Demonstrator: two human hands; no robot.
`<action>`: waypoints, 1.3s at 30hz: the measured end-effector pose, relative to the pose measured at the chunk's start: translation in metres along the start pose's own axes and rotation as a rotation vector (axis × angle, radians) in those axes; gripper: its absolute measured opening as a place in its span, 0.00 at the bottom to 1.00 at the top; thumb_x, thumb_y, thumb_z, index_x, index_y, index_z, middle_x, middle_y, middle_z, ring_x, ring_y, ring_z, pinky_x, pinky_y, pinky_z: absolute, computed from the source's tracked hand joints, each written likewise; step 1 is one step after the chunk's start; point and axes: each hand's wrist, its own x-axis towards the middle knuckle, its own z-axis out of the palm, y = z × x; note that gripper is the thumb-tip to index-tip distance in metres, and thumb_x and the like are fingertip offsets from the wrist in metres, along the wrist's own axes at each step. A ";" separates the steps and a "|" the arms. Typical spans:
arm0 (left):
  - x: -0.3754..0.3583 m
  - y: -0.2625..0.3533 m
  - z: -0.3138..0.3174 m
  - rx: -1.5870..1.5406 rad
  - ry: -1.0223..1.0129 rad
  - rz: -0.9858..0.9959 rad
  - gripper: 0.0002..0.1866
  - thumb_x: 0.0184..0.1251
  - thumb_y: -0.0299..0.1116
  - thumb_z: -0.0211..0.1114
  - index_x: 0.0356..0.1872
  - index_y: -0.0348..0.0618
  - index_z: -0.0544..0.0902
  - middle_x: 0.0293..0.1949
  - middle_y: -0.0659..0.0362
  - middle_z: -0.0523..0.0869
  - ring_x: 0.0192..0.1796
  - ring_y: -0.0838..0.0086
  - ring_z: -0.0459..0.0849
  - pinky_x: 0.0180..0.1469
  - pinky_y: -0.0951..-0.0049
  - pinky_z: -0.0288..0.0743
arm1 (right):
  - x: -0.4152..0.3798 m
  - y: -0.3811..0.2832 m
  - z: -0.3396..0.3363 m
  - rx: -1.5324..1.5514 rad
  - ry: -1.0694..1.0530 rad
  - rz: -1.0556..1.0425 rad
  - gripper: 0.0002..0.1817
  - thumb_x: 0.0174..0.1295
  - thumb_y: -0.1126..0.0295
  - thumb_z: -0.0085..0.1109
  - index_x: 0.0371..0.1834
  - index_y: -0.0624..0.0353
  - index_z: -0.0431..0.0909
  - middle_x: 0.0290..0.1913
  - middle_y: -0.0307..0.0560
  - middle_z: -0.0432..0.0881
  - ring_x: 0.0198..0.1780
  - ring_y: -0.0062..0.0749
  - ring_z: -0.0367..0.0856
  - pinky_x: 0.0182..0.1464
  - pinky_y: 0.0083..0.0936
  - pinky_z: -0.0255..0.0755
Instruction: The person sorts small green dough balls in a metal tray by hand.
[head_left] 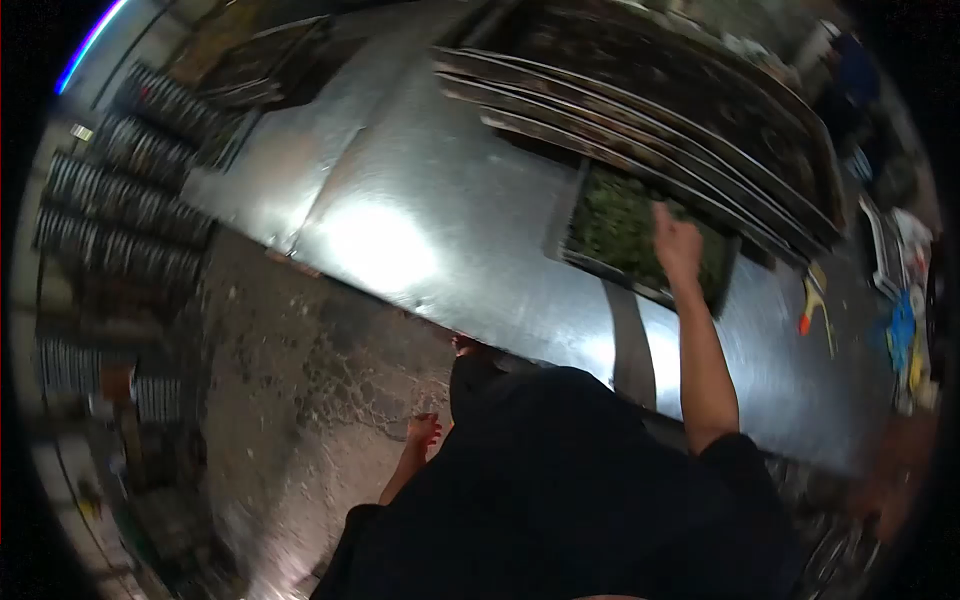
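My right hand [678, 243] reaches over a shallow rectangular tray [615, 272] of chopped-looking green leafy stuff [610, 215]. Its index finger stretches forward over the greens, while the other fingers look bent and a little blurred. Nothing shows in its grasp. Down at my left side, above the floor, my left hand [425, 430] hangs with loosely curled, parted fingers and holds nothing. The tray rests on a shiny metal table [480, 220], partly under the overhanging edge of a stack of large dark trays [650, 110].
A tool with an orange-and-yellow handle [812, 300] lies right of the trays. More dark trays [265, 65] sit at the table's far left. Racks of stacked metal pieces [120, 210] line the left side. Blue and yellow items [905, 335] are at the right edge.
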 end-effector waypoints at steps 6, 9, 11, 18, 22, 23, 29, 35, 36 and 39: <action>0.060 -0.031 0.016 -0.154 -0.068 0.008 0.19 0.69 0.44 0.61 0.53 0.43 0.80 0.32 0.57 0.86 0.28 0.71 0.83 0.29 0.67 0.75 | 0.007 0.017 0.017 0.795 -0.106 0.433 0.30 0.68 0.44 0.51 0.15 0.56 0.73 0.14 0.37 0.69 0.16 0.25 0.65 0.19 0.28 0.55; 0.043 -0.017 0.021 -0.100 -0.040 -0.033 0.19 0.69 0.44 0.62 0.54 0.44 0.80 0.32 0.57 0.86 0.28 0.71 0.83 0.30 0.67 0.76 | 0.002 0.004 0.007 1.199 -0.232 0.351 0.24 0.67 0.46 0.53 0.28 0.57 0.77 0.25 0.40 0.77 0.21 0.22 0.68 0.21 0.22 0.58; 0.042 -0.013 0.023 -0.146 -0.028 -0.028 0.19 0.69 0.44 0.62 0.54 0.44 0.80 0.31 0.57 0.86 0.28 0.71 0.83 0.29 0.67 0.76 | 0.002 0.016 0.009 1.249 -0.287 0.386 0.21 0.66 0.47 0.55 0.34 0.56 0.77 0.28 0.40 0.78 0.22 0.22 0.68 0.22 0.20 0.58; 0.017 0.009 0.015 0.010 -0.063 -0.018 0.18 0.68 0.43 0.62 0.54 0.45 0.80 0.33 0.57 0.86 0.30 0.71 0.84 0.30 0.67 0.77 | 0.002 -0.002 -0.004 1.317 -0.260 0.541 0.27 0.67 0.46 0.55 0.15 0.46 0.60 0.13 0.33 0.59 0.12 0.20 0.50 0.15 0.21 0.42; 0.032 -0.008 0.020 -0.128 -0.102 0.012 0.17 0.67 0.39 0.63 0.51 0.41 0.81 0.32 0.55 0.86 0.31 0.71 0.84 0.29 0.68 0.76 | 0.008 -0.004 0.001 1.314 -0.279 0.444 0.25 0.67 0.48 0.55 0.15 0.48 0.64 0.13 0.34 0.63 0.12 0.20 0.54 0.15 0.21 0.46; 0.064 -0.031 0.021 -0.281 -0.141 -0.018 0.16 0.67 0.38 0.63 0.50 0.40 0.81 0.31 0.54 0.86 0.31 0.70 0.84 0.28 0.68 0.75 | 0.005 -0.005 -0.003 1.311 -0.252 0.465 0.25 0.67 0.48 0.55 0.15 0.48 0.64 0.13 0.34 0.63 0.12 0.20 0.54 0.15 0.21 0.46; 0.105 -0.060 0.021 0.022 -0.135 0.167 0.20 0.66 0.41 0.63 0.49 0.34 0.82 0.40 0.48 0.87 0.40 0.62 0.85 0.42 0.63 0.78 | 0.014 0.011 0.005 1.470 -0.368 0.569 0.18 0.68 0.52 0.54 0.43 0.57 0.75 0.34 0.44 0.79 0.26 0.22 0.71 0.25 0.16 0.64; 0.068 -0.044 0.009 0.003 -0.113 0.125 0.24 0.66 0.45 0.60 0.52 0.33 0.81 0.46 0.46 0.86 0.47 0.58 0.84 0.51 0.60 0.74 | 0.014 -0.001 0.004 1.422 -0.341 0.557 0.19 0.68 0.53 0.56 0.26 0.52 0.66 0.23 0.37 0.67 0.18 0.18 0.58 0.16 0.18 0.50; 0.070 -0.043 0.008 -0.034 -0.147 0.147 0.25 0.65 0.45 0.60 0.53 0.33 0.81 0.47 0.45 0.86 0.48 0.58 0.83 0.52 0.59 0.74 | 0.015 0.001 0.004 1.424 -0.339 0.554 0.19 0.68 0.53 0.56 0.26 0.52 0.66 0.23 0.37 0.67 0.18 0.18 0.58 0.16 0.18 0.50; 0.064 -0.013 0.010 0.319 -0.044 0.085 0.24 0.65 0.44 0.60 0.54 0.33 0.81 0.48 0.46 0.86 0.51 0.56 0.83 0.54 0.59 0.73 | 0.017 -0.002 0.005 1.391 -0.418 0.527 0.17 0.68 0.53 0.56 0.29 0.54 0.71 0.26 0.40 0.74 0.20 0.20 0.64 0.17 0.18 0.56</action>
